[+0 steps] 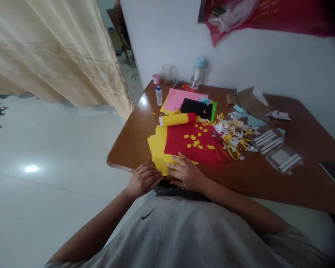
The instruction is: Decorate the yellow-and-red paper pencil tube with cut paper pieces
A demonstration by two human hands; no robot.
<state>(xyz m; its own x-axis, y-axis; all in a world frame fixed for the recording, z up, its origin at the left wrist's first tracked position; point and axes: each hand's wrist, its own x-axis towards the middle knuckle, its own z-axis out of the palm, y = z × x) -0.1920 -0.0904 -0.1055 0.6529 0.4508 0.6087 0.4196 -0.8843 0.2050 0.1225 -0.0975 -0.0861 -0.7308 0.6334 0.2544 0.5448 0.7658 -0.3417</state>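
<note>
My left hand (145,179) rests at the table's front edge, by the near corner of the yellow paper sheets (158,149). Its fingers lie side by side, slightly bent, with nothing visible in them. My right hand (188,174) is spread over the front part of the yellow sheets, fingertips close to the lower edge of a red sheet (174,139). Several small yellow paper cutouts (195,143) lie scattered on the red sheet. Behind them is a yellow and red paper roll (174,119). Scissors (223,149) with orange and yellow handles lie right of the cutouts.
A glue bottle (159,96) stands at the back left, near pink paper (181,98) and black paper (195,108). White and yellow scraps (234,130) are heaped right of centre. An opened plastic case (283,158) lies farther right. A drinking glass (167,73) and water bottle (198,72) stand by the wall.
</note>
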